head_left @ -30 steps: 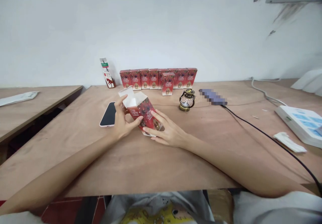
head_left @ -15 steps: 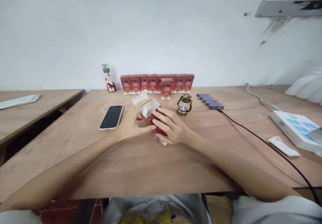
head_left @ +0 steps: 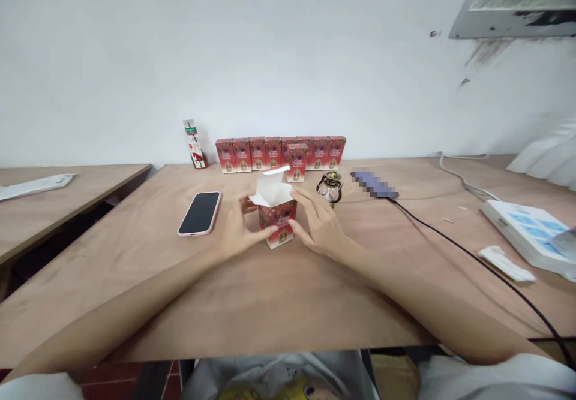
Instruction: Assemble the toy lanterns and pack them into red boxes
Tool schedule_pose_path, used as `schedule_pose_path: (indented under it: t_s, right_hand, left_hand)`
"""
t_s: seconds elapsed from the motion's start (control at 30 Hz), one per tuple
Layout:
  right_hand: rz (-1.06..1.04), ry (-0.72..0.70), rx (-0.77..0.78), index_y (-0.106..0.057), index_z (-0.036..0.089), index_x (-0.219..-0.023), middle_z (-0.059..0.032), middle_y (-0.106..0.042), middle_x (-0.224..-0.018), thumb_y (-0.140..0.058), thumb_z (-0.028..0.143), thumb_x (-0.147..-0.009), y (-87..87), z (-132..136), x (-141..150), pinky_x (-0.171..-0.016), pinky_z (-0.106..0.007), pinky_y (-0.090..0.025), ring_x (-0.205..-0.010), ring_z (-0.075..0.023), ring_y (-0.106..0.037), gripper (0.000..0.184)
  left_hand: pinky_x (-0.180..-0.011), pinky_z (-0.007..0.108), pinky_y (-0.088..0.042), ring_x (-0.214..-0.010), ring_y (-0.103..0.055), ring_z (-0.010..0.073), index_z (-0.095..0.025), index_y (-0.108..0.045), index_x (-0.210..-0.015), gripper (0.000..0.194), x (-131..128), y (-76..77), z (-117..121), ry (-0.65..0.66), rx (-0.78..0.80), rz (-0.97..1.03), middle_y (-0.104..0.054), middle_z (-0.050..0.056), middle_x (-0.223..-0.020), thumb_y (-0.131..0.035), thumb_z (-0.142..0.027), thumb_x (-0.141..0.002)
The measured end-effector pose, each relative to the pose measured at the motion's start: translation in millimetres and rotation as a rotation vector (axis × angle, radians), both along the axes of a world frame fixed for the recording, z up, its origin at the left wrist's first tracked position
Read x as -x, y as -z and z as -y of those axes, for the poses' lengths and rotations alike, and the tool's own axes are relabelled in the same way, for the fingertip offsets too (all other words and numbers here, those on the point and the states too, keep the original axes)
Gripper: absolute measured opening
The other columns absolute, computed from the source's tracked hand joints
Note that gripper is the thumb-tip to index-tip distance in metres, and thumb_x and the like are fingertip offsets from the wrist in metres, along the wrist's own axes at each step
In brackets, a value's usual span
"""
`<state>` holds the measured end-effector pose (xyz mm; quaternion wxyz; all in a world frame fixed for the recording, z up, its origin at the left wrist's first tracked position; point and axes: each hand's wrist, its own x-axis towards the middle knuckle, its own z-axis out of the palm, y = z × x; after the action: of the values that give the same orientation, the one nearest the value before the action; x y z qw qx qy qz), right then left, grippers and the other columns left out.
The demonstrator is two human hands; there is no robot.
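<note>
A small red carton (head_left: 278, 223) stands upright on the wooden table (head_left: 270, 292), its white top flaps open. My left hand (head_left: 238, 229) grips its left side with thumb and fingers. My right hand (head_left: 321, 223) presses against its right side, fingers curved round it. Just beyond my right hand sits a small brass lantern (head_left: 330, 186). Against the wall stands a row of several matching red cartons (head_left: 279, 151), with one more carton (head_left: 297, 163) set in front of it.
A black phone in a pink case (head_left: 200, 213) lies left of my hands. A small bottle (head_left: 193, 144) stands by the wall. A black cable (head_left: 472, 256) runs across the right side, near a white box (head_left: 526, 229) and a white wrapper (head_left: 506, 264). Another table (head_left: 54, 196) is at left.
The carton was tilted on its side in my hands; now it stands upright on the table with a hand at each side. The view has shifted slightly.
</note>
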<state>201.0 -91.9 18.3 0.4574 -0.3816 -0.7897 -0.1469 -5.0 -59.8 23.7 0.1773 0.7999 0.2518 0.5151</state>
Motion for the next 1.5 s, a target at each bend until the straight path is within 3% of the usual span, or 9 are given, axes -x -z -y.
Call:
schedule_pose_path:
  t_s: [0.17,0.37,0.6,0.77,0.87,0.97,1.1,1.33,1.5]
  right_hand:
    - [-0.117,-0.049,-0.018,-0.032,0.021,-0.139,-0.0132,-0.055,-0.127,-0.038,0.030,-0.092,6.8,-7.9,-5.3,-0.102,-0.047,-0.043,-0.120,-0.0249,-0.052,0.047]
    - [-0.246,0.342,0.016,-0.045,0.021,-0.129,-0.0180,-0.033,-0.141,-0.057,0.035,-0.084,7.1,-40.8,-54.5,-0.105,-0.059,-0.030,-0.135,-0.0349,-0.031,0.049]
    - [-0.405,0.151,0.229,-0.043,0.019,-0.126,-0.0148,-0.051,-0.126,-0.062,0.033,-0.078,16.0,-58.7,-82.5,-0.103,-0.047,-0.038,-0.120,-0.0268,-0.049,0.054]
    - [-0.787,0.010,0.121,-0.027,0.028,-0.130,-0.0112,-0.041,-0.133,-0.074,0.039,-0.065,-41.6,-41.4,-66.3,-0.093,-0.044,-0.048,-0.114,-0.0251,-0.054,0.081]
    - [-0.938,-0.227,0.324,-0.031,0.039,-0.121,0.0006,-0.053,-0.117,-0.073,0.040,-0.067,-90.7,-10.8,-46.0,-0.080,-0.040,-0.054,-0.101,-0.0199,-0.060,0.068]
    - [-0.840,-0.398,0.628,-0.046,0.034,-0.107,0.0012,-0.058,-0.107,-0.070,0.039,-0.068,-125.2,19.7,-21.1,-0.076,-0.036,-0.055,-0.095,-0.0187,-0.060,0.046]
    - [-0.524,-0.493,0.917,-0.046,0.031,-0.113,-0.0020,-0.056,-0.111,-0.072,0.032,-0.064,-136.3,27.6,5.8,-0.077,-0.038,-0.054,-0.096,-0.0206,-0.059,0.055]
    - [-0.291,-0.331,0.560,-0.034,0.030,-0.120,-0.0038,-0.043,-0.127,-0.071,0.020,-0.062,-113.4,-22.3,17.2,-0.095,-0.041,-0.045,-0.116,-0.0235,-0.047,0.070]
    - [-0.114,-0.309,0.527,-0.039,0.026,-0.115,-0.0049,-0.046,-0.125,-0.071,0.019,-0.061,-102.8,-22.7,11.8,-0.093,-0.039,-0.043,-0.115,-0.0243,-0.048,0.063]
  left_hand:
    - [-0.087,0.047,-0.055,-0.111,-0.059,0.0268,-0.030,-0.019,-0.133,0.087,-7.8,30.4,-1.9,0.059,0.058,0.011,-0.039,0.015,-0.137,-0.076,-0.037,-0.068]
    - [-0.082,0.050,-0.057,-0.110,-0.060,0.0284,-0.034,-0.015,-0.135,0.084,-7.4,28.5,-1.8,0.084,0.067,-0.013,-0.039,0.015,-0.136,-0.072,-0.035,-0.073]
    - [-0.081,0.051,-0.057,-0.106,-0.062,0.0279,-0.034,-0.015,-0.137,0.086,-5.0,36.2,-5.4,0.085,0.088,-0.036,-0.031,0.017,-0.141,-0.072,-0.033,-0.073]
    - [-0.088,0.050,-0.053,-0.107,-0.060,0.0271,-0.029,-0.015,-0.138,0.087,-5.1,34.0,-1.1,0.123,0.182,-0.018,-0.032,0.018,-0.142,-0.072,-0.030,-0.072]
    - [-0.091,0.050,-0.051,-0.105,-0.061,0.0270,-0.026,-0.016,-0.138,0.088,-5.2,30.6,1.9,0.135,0.262,-0.016,-0.040,0.017,-0.136,-0.073,-0.029,-0.072]
    - [-0.095,0.051,-0.047,-0.109,-0.058,0.0284,-0.024,-0.017,-0.139,0.089,-4.9,30.8,1.5,0.110,0.251,-0.021,-0.040,0.017,-0.137,-0.074,-0.030,-0.070]
    - [-0.094,0.052,-0.047,-0.109,-0.058,0.0291,-0.023,-0.014,-0.140,0.091,-5.4,34.0,-0.7,0.096,0.255,-0.042,-0.046,0.015,-0.130,-0.073,-0.034,-0.071]
    - [-0.093,0.050,-0.048,-0.111,-0.057,0.0280,-0.024,-0.012,-0.140,0.092,-6.5,32.4,0.6,0.140,0.326,0.003,-0.042,0.017,-0.134,-0.073,-0.033,-0.071]
    - [-0.093,0.051,-0.048,-0.106,-0.061,0.0274,-0.026,-0.012,-0.141,0.092,-6.0,31.7,0.0,0.189,0.353,0.017,-0.048,0.015,-0.129,-0.073,-0.031,-0.072]
